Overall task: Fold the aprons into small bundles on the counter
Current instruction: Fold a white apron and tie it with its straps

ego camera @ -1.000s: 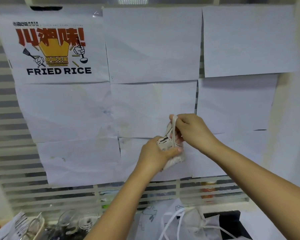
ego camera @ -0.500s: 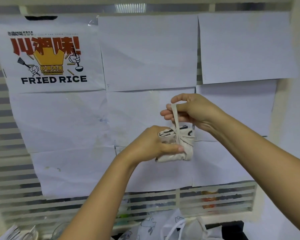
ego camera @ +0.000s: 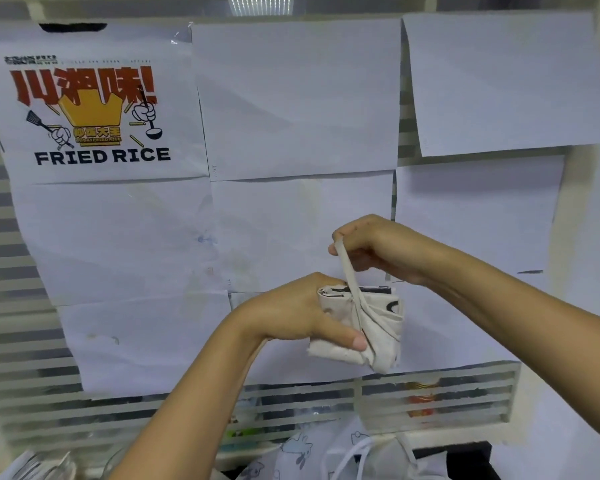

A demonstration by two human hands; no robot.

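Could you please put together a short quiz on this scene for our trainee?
1. True or false: the left hand grips the bundle.
2. What does the right hand pinch? A) the strap B) a pen C) a spoon
3. Fill in: the poster reads "FRIED ____".
Key: 1 true; 2 A; 3 RICE.

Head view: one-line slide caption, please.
Left hand grips the folded apron bundle while the right hand pinches its strap taut above it.
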